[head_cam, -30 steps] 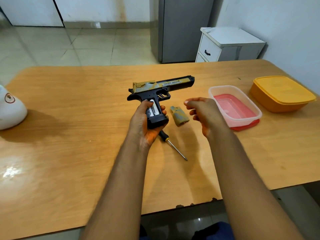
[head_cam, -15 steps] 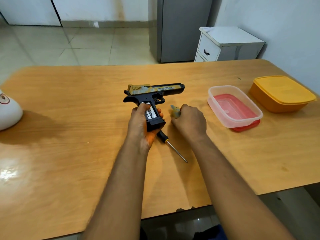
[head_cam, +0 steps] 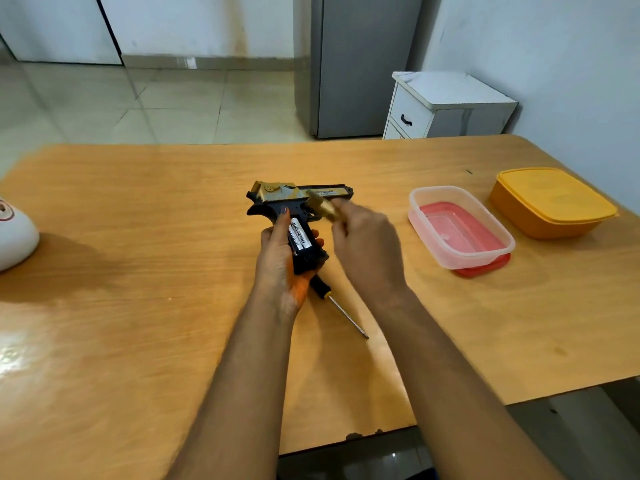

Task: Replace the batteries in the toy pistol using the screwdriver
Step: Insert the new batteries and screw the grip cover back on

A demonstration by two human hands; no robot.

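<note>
right hand pinches the blurred cover; left hand wraps the toy pistol, hiding the screwdriver handle.

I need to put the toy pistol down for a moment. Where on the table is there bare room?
Bare wood lies between the white object and the left hand, and along the near edge of the table. It is crowded around the screwdriver, and by the clear tub and orange box.

Toy pistol, black and gold, barrel toward three o'clock, handle compartment open, two batteries seated inside; gold cover lifted at its two o'clock; screwdriver lying at five o'clock.
</note>
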